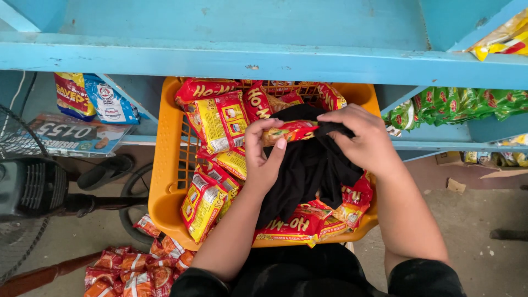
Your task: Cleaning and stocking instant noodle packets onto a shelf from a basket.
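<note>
Head view: over the orange basket [165, 181] of noodle packs, the left hand [264, 159] pinches the left end of a red noodle packet [291, 131] lying crosswise, while the right hand [360, 137] grips a black cloth [308, 170] against its right end, both hands closed and equally near.

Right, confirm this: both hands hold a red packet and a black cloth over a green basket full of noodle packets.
Wrong on the colour. The head view shows the basket is orange, not green. The rest stands: the left hand and right hand hold a red packet and black cloth over it.
</note>
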